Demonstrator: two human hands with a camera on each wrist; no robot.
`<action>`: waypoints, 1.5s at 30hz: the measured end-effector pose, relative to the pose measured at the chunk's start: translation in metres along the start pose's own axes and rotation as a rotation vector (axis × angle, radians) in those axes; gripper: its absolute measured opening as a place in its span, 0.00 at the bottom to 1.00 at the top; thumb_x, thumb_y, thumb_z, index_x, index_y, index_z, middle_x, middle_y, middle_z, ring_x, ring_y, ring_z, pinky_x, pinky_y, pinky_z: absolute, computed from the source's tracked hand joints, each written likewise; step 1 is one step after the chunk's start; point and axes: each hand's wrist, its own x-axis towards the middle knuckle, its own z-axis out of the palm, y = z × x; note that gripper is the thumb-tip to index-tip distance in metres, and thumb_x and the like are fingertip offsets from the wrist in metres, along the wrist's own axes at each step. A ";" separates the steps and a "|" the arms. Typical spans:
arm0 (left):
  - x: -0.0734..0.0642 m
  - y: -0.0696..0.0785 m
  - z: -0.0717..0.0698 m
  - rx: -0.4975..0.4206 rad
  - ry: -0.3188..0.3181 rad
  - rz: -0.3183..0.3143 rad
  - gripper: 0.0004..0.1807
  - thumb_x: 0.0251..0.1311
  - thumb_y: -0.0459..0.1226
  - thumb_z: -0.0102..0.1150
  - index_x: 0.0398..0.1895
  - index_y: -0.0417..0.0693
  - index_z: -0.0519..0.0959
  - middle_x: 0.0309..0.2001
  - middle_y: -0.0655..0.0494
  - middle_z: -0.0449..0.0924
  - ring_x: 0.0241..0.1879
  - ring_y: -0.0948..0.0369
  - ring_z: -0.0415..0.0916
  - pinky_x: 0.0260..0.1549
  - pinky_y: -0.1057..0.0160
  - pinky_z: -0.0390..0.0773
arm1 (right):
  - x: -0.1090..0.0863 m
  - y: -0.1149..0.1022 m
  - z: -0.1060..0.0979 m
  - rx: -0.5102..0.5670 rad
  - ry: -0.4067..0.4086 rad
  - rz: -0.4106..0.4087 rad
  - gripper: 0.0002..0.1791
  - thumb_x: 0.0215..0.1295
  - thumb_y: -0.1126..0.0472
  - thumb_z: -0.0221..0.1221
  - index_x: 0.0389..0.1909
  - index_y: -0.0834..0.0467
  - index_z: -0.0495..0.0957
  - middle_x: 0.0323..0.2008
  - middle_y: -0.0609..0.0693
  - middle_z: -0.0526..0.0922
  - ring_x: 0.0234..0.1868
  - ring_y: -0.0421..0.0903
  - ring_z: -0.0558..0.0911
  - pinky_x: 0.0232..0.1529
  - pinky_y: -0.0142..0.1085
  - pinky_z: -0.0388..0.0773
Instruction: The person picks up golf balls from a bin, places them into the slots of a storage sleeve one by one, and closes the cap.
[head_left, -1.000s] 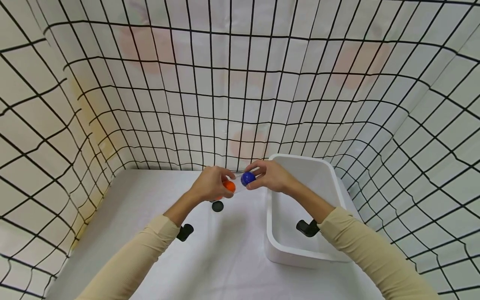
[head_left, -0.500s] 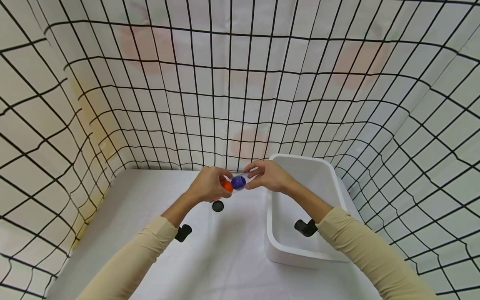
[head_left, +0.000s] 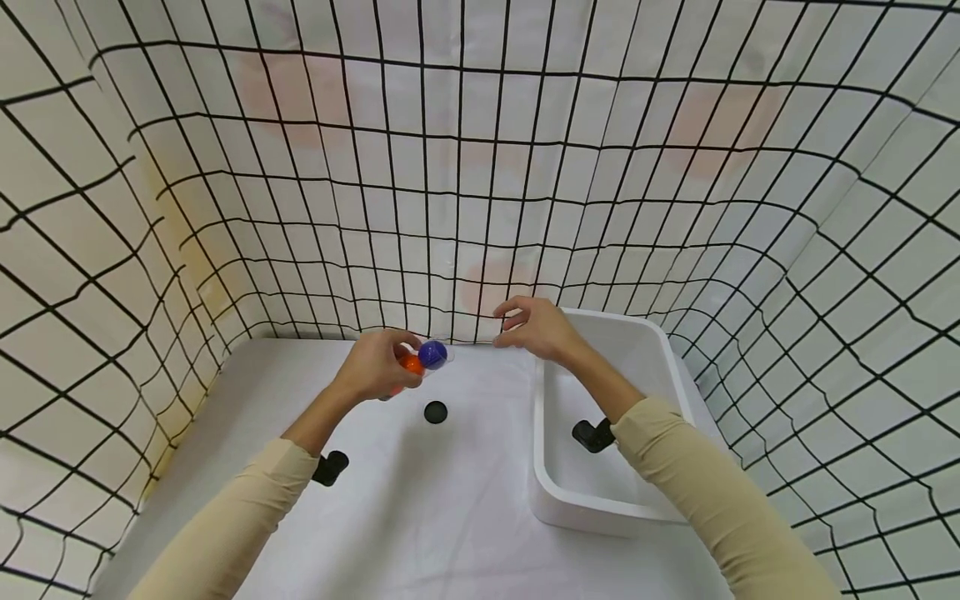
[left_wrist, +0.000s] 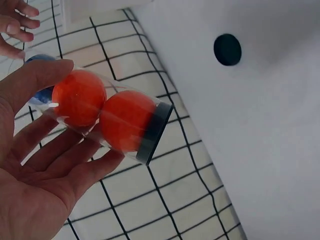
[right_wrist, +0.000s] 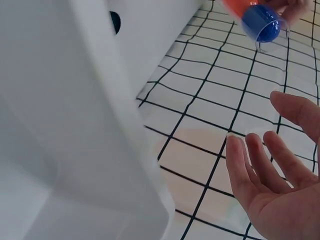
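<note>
My left hand (head_left: 369,367) grips a clear tube (left_wrist: 111,91), thumb on one side and fingers on the other. Inside are two orange balls (left_wrist: 127,120) and a blue ball (head_left: 432,355), the blue one nearest the uncapped end. A black cap (left_wrist: 155,134) closes the tube's other end. The tube is tilted, held above the white table. To its right, my right hand (head_left: 542,329) holds nothing, its fingers apart and slightly bent, near the white bin's far left corner. A round black lid (head_left: 436,412) lies on the table below the hands.
The white bin (head_left: 538,454) stands on the right of the white-covered table (head_left: 450,517). Black netting (head_left: 491,200) rises along the back and both sides, with pale walls behind it. A black wrist camera (head_left: 330,468) sits at the left wrist.
The blue ball has left my right fingers and entered the tube. My left hand has carried the tube leftward, and my right hand has risen slightly away from it.
</note>
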 end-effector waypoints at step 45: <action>-0.046 -0.080 -0.028 0.036 0.063 -0.143 0.25 0.47 0.36 0.75 0.50 0.38 0.81 0.42 0.37 0.87 0.37 0.47 0.84 0.35 0.50 0.86 | 0.039 0.061 0.227 0.053 0.267 0.209 0.26 0.47 0.67 0.74 0.51 0.63 0.82 0.47 0.64 0.87 0.53 0.63 0.80 0.54 0.51 0.78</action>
